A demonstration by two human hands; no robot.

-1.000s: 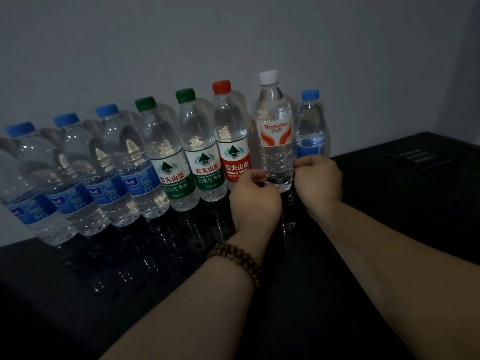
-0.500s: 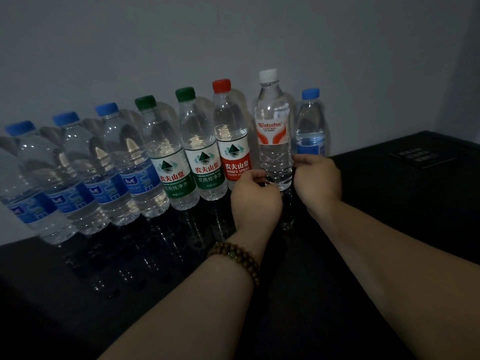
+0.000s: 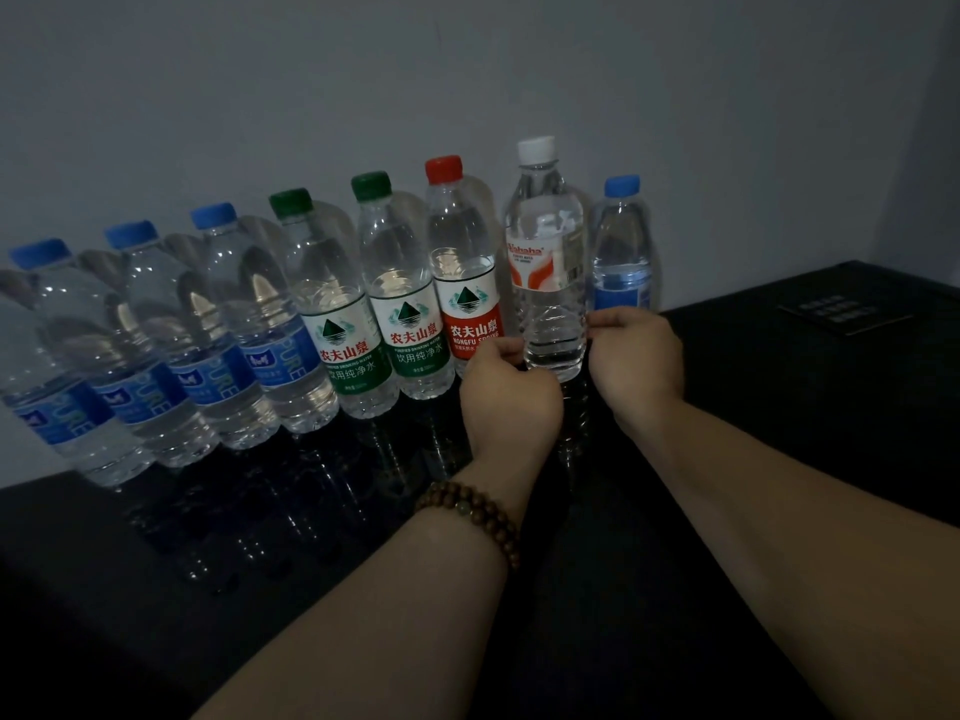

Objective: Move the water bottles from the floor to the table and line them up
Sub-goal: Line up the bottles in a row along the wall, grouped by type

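Several water bottles stand upright in a row along the wall on a glossy black table (image 3: pixel 322 522). From the left come blue-capped bottles (image 3: pixel 171 356), two green-capped bottles (image 3: pixel 410 314), a red-capped bottle (image 3: pixel 465 283), a tall white-capped bottle (image 3: pixel 545 252) and a small blue-capped bottle (image 3: pixel 621 262). My left hand (image 3: pixel 506 394) and my right hand (image 3: pixel 636 353) pinch the base of the white-capped bottle from either side with curled fingers. A bead bracelet sits on my left wrist.
A plain grey wall rises directly behind the row. At the back right of the table lies a dark panel with small buttons (image 3: pixel 841 309). The tabletop mirrors the bottles in front of the row.
The white-capped bottle has been turned between my hands, so its label now faces more to the left. Both hands stayed at its base.
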